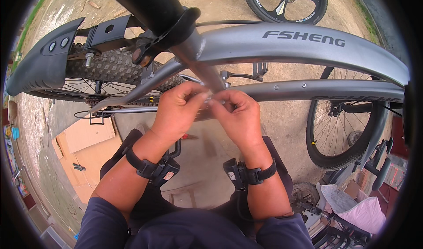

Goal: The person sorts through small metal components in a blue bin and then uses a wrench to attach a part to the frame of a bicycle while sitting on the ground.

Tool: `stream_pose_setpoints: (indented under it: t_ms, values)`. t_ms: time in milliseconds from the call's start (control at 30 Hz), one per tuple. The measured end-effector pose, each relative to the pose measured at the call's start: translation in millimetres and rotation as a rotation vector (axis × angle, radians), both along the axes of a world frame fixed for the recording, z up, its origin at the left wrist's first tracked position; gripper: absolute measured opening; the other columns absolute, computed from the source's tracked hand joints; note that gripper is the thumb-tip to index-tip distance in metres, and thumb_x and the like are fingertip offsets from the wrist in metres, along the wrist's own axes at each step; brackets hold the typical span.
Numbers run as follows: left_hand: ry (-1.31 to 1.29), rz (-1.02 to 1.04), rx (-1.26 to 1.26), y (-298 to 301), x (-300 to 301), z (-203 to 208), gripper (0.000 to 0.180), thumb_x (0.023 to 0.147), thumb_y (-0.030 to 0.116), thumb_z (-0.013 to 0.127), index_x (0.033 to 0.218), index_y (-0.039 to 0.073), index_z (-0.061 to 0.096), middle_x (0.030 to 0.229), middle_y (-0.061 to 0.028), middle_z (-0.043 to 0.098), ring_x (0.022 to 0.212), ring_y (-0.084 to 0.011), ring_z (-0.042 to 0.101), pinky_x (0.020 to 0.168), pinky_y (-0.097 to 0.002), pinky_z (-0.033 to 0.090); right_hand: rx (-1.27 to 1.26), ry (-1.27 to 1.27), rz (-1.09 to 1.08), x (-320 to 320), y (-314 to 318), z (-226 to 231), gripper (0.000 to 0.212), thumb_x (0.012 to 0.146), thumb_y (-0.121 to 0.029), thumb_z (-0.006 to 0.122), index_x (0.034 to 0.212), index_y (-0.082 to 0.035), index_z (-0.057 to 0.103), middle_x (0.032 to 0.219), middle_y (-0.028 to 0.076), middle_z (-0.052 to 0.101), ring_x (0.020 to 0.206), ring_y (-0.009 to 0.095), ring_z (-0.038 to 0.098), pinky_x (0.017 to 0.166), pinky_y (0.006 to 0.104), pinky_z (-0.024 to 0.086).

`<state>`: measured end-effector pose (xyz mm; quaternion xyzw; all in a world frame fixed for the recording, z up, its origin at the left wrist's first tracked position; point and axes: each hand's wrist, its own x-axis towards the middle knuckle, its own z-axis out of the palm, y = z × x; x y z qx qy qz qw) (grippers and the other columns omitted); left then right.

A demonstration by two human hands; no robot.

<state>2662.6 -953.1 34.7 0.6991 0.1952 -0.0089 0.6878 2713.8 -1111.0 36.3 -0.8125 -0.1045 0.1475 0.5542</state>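
Hands meeting at a grey bicycle frame (308, 44): left hand (176, 110) and right hand (238, 117) pinch a small part, too small to identify, directly ahead of both against the seat tube (207, 68), which slants up-left.

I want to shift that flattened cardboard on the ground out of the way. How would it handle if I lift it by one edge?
The flattened cardboard looks thin and broad, so probably light. It shows fold lines, so it would likely bend or sag rather than stay stiff. A small dark tool lies on it and would probably slide off when tilted.
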Motion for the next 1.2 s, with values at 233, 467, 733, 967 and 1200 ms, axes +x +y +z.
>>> stream_pose_setpoints:
  t_ms: [233,467,733,967,1200]
  values:
    - [-0.040,0.004,-0.013,-0.6,0.8,-3.3,0.008,0.098,0.007,0.065,0.103,0.002,0.068,0.088,-0.0014,0.071,0.079,-0.0070,0.064,0.065,-0.0214,0.049,0.035,-0.050,-0.006,0.4,1.9,-4.5,0.011,0.081,-0.006,0.078,0.090,-0.004,0.073,0.066,-0.009,0.042,0.060,0.001,0.035,0.053,0.0207,0.031]
    - [-0.031,-0.001,0.027,0.3,0.3,-2.2,0.007,0.098,0.006,0.065,0.102,0.002,0.068,0.087,-0.0015,0.071,0.079,-0.0064,0.064,0.065,-0.0214,0.048,0.000,0.007,-0.001,-1.0,1.9,1.3,0.016,0.079,-0.006,0.076,0.094,-0.002,0.073,0.073,0.005,0.061,0.061,0.013,0.053,0.057,0.0298,0.045]
    - [-0.053,0.022,0.018,-2.5,-0.4,-3.6,0.007,0.098,0.005,0.064,0.102,0.001,0.067,0.089,-0.0022,0.071,0.080,-0.0065,0.064,0.067,-0.0216,0.050,0.032,0.041,-0.100,-8.0,9.3,-2.7,0.014,0.082,-0.011,0.076,0.093,-0.002,0.073,0.075,0.006,0.063,0.063,0.013,0.054,0.060,0.0290,0.046]
    - [-0.047,0.010,0.071,-3.2,-2.1,-2.6,0.007,0.099,0.003,0.061,0.102,0.000,0.066,0.090,-0.0022,0.070,0.082,-0.0070,0.064,0.070,-0.0232,0.051,0.084,0.089,-0.164,-14.5,13.5,-5.3,0.012,0.084,-0.010,0.074,0.094,-0.002,0.074,0.074,0.001,0.060,0.064,0.008,0.050,0.059,0.0253,0.043]
    - [-0.050,0.000,0.064,-2.1,-8.1,-2.4,0.006,0.100,0.002,0.059,0.102,0.000,0.063,0.093,-0.0022,0.069,0.085,-0.0078,0.065,0.074,-0.0240,0.052,0.009,-0.058,-0.081,-10.8,9.5,-3.5,0.012,0.086,-0.008,0.074,0.096,-0.002,0.074,0.070,-0.007,0.049,0.062,0.001,0.040,0.055,0.0201,0.035]
